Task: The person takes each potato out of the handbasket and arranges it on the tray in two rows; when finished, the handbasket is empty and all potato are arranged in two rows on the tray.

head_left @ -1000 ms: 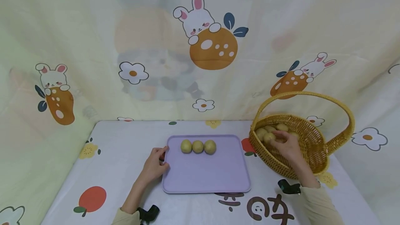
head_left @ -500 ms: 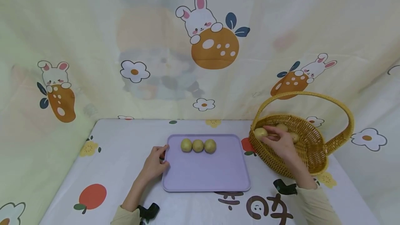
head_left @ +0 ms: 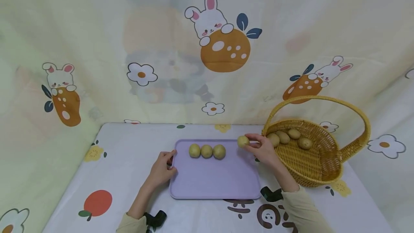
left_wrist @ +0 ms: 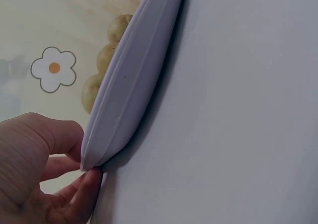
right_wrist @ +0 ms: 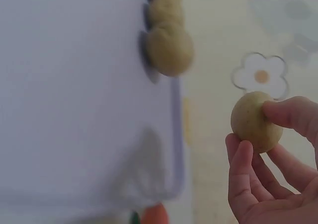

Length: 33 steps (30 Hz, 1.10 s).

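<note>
A lilac tray (head_left: 213,179) lies on the table with three small potatoes in a row along its far side; one is the rightmost potato (head_left: 219,152). At the tray's left edge my left hand (head_left: 161,168) grips the rim, thumb on one side and fingers on the other, as the left wrist view shows. My right hand (head_left: 263,150) pinches another potato (right_wrist: 256,122) between thumb and fingertips, held up over the tray's far right corner. Several more potatoes, among them one potato (head_left: 305,143), sit in the wicker basket (head_left: 310,175) to the right.
The basket's tall handle (head_left: 323,98) arches over it at the right. A patterned cloth (head_left: 129,161) covers the table, and a printed curtain (head_left: 174,46) hangs behind. Black wrist mounts, one a dark mount (head_left: 271,194), sit by both sleeves.
My right hand has picked a potato from the basket and carried it left to above the tray's far right corner. The left hand stays on the tray's edge.
</note>
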Motion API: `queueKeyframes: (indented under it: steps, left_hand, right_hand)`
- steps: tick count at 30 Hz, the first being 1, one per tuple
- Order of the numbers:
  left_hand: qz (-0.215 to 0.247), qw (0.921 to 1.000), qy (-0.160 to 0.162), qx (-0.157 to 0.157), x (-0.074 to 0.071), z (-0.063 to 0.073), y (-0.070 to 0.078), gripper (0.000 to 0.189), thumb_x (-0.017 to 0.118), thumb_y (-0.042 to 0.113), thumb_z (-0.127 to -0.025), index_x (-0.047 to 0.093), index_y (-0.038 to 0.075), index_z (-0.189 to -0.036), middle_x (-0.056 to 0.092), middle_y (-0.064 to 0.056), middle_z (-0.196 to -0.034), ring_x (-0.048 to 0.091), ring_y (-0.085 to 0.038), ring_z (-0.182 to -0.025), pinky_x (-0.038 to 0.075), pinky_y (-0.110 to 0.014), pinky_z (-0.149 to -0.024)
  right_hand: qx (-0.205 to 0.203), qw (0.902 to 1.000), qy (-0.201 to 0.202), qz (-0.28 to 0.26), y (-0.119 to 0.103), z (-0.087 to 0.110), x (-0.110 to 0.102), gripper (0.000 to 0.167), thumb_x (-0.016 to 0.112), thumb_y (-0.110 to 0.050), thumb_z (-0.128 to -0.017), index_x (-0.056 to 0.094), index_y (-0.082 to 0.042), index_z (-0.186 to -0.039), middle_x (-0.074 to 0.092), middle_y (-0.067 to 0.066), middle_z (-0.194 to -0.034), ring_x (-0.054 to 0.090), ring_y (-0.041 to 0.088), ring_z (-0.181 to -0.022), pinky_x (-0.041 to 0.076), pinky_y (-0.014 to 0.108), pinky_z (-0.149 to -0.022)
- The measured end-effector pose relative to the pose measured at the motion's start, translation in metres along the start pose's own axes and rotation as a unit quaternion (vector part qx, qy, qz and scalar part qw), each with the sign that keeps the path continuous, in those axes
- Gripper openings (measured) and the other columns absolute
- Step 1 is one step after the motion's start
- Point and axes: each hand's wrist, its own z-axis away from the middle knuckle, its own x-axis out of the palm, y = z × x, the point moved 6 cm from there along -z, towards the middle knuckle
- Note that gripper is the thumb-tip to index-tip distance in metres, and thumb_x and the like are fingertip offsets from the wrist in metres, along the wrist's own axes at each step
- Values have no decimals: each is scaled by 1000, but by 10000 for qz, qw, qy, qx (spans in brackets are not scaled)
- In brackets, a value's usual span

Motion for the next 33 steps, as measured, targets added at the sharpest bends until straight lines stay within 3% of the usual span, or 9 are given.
queueKeyframes:
  steps: [4, 9, 14, 22, 33]
  left_hand:
    - [18, 9999, 33, 106, 1, 0, 2, 65, 64, -3, -72, 54, -6, -136, 51, -15, -110, 57, -18, -86, 49, -24, -70]
    - [31, 9999, 30, 150, 2, 1, 3, 64, 64, -3, -71, 55, -6, -135, 51, -15, -109, 56, -18, -85, 49, -24, -70]
    - [1, 10000, -5, 45, 2, 0, 2, 65, 65, -2, -72, 54, -5, -136, 51, -15, -111, 56, -17, -86, 49, -24, -71]
    - [-42, 10000, -9, -22, 3, 0, 0, 65, 64, -2, -72, 54, -5, -136, 51, -15, -110, 56, -16, -82, 49, -25, -70]
    - [-23, 10000, 29, 19, 1, 0, 0, 65, 65, -2, -72, 54, -5, -136, 51, -15, -110, 57, -15, -80, 49, -25, -70]
  right_hand:
    - [-55, 10000, -15, -16, 11, -5, 13, 46, 71, -2, -87, 56, 11, -128, 57, 31, -126, 66, 33, -101, 51, 21, -73]
    - [46, 9997, -15, -220, 21, -5, 26, 46, 71, 2, -85, 56, 14, -126, 57, 32, -123, 66, 37, -101, 52, 21, -71]
    - [326, 9991, 85, -242, 29, -3, 36, 46, 74, 0, -83, 58, 12, -125, 61, 30, -120, 67, 34, -100, 53, 22, -68]
    - [-196, 9992, 210, 273, 38, -3, 45, 40, 78, -2, -80, 65, 10, -116, 65, 26, -112, 68, 32, -94, 50, 19, -74]
    - [71, 9991, 372, 164, 40, -1, 49, 41, 80, -3, -77, 65, 11, -113, 68, 25, -105, 69, 31, -88, 51, 22, -70]
